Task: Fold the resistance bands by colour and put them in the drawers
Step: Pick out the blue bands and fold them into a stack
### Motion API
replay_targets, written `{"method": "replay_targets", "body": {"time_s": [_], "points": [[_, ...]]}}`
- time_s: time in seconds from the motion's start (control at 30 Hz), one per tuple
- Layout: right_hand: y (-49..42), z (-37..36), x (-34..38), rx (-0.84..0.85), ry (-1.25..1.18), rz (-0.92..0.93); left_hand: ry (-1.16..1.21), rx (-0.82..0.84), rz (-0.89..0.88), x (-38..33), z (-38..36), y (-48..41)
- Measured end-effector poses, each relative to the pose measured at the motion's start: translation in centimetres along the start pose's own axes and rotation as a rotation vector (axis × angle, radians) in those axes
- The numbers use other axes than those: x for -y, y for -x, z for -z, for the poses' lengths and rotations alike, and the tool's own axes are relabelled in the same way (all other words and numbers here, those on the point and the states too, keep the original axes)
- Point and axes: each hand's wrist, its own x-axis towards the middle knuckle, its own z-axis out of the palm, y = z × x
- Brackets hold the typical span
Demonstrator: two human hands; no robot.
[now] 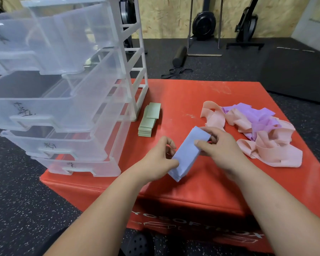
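Hands, left and right, pinching flat folded blue band, crumpled pink bands nearby

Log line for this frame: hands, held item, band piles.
left hand and right hand both grip folded blue band | green bands: folded stack on red box beside drawer unit | pink bands, purple bands: unfolded heap

Two forearms in view, both bare from the near frame edge up to the wrist. Left hand and right hand also bare. Near edge, between the arms: black shoe, rounded toe, upper perforated with round holes. Near left, beside the left arm: dark garment, type not discernible.
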Motion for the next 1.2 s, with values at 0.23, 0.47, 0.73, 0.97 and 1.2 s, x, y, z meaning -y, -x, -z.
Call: {"method": "replay_targets", "body": {"time_s": [0.23,0.47,0.73,0.97,1.2], "points": [[-6.6,-1.9,-0.8,0.02,-0.102,-0.116,0.17,-0.21,0.041,-0.7,0.6,-2.0],[-14.6,-3.8,-0.7,0.156,0.052,-0.111,0.127,-0.352,0.095,0.2,0.3,-6.4],[-20.6,-3.9,-2.0,0.213,0.287,0.012,-0.032,-0.484,0.063,0.0,-0.8,-10.4],[-21.3,-3.6,-3.4,0.184,0.79,0.25,-0.346,-0.496,0.003,-0.1,-2.0,-11.9],[-22.4,-2.7,-3.3,0.185,0.683,0.121,-0.358,-0.53,-0.015,0.7,-2.3,-12.1]]}}
